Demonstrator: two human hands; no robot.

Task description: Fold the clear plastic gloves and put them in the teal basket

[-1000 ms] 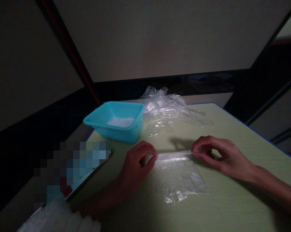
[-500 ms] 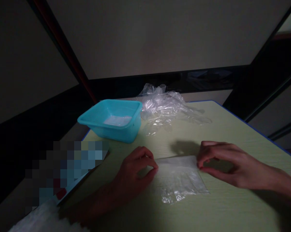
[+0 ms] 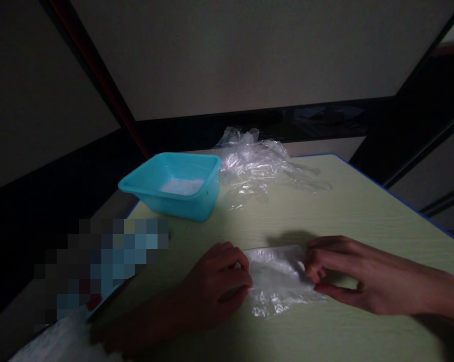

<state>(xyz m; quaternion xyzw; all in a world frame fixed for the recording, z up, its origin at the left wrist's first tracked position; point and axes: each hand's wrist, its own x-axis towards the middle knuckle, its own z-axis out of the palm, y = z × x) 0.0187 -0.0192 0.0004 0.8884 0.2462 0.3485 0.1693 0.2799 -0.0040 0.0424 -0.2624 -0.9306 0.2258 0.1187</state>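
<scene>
A small clear plastic bag [image 3: 278,281] lies flat on the pale green table [image 3: 348,211] in front of me. My left hand [image 3: 219,284] pinches the bag's left edge, fingers curled. On the other side my right hand [image 3: 344,279] pinches its right edge between thumb and fingertips. Both hands rest low on the table top.
A turquoise plastic tub [image 3: 174,185] with something white inside stands at the back left. Beside it lies a crumpled heap of clear plastic bags [image 3: 260,163]. A blurred flat object [image 3: 106,256] lies at the table's left edge. The room is dim, with dark frame bars behind.
Both hands have drawn the bag's top edge down toward me. The bag now looks shorter and more bunched between the hands.
</scene>
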